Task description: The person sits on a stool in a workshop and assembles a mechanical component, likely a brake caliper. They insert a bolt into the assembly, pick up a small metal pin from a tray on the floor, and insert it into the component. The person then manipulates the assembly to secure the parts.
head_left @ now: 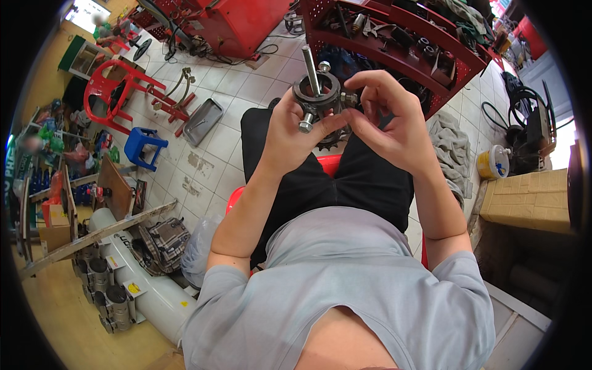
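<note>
Above my lap is a dark metal ring with hex bolts sticking out around its rim. A long bright rod leans up out of its opening. My left hand is closed around the ring's near left side, next to one bolt. On the right, my right hand has its fingers curved and apart, with nothing visible between them. Its index fingertip and thumb are close to the bolt on the ring's right side. Below the ring, a toothed dark part shows between my knees.
A red tool cart with loose metal parts stands just ahead. To the left are a metal tray, a blue stool and a red chair. Grey cloth and a white bucket lie to the right.
</note>
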The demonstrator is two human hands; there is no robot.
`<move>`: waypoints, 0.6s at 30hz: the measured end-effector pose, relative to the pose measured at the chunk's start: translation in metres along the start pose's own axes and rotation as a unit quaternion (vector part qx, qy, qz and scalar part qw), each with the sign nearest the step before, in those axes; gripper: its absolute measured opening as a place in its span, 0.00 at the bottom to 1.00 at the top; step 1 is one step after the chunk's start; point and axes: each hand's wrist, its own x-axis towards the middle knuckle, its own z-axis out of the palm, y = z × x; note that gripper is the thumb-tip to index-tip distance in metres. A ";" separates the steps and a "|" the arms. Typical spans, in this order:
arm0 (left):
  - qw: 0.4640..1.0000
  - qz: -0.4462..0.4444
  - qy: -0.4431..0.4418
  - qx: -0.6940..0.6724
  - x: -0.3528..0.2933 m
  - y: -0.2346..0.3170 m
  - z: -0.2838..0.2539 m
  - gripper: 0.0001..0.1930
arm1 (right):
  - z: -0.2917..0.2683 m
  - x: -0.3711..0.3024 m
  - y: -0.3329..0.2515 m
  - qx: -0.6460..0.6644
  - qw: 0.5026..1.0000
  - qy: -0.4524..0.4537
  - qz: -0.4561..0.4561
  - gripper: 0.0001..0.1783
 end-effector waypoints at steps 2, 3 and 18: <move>1.000 0.015 -0.001 -0.003 -0.001 -0.001 0.001 0.23 | 0.001 0.000 0.000 -0.033 0.999 0.005 -0.003 0.13; 1.000 0.023 -0.002 -0.004 -0.002 -0.002 0.001 0.23 | 0.002 -0.001 0.000 -0.049 0.999 0.004 0.007 0.13; 0.998 0.016 -0.020 0.058 -0.001 0.007 0.001 0.25 | -0.005 0.000 -0.008 -0.096 0.995 -0.029 0.006 0.11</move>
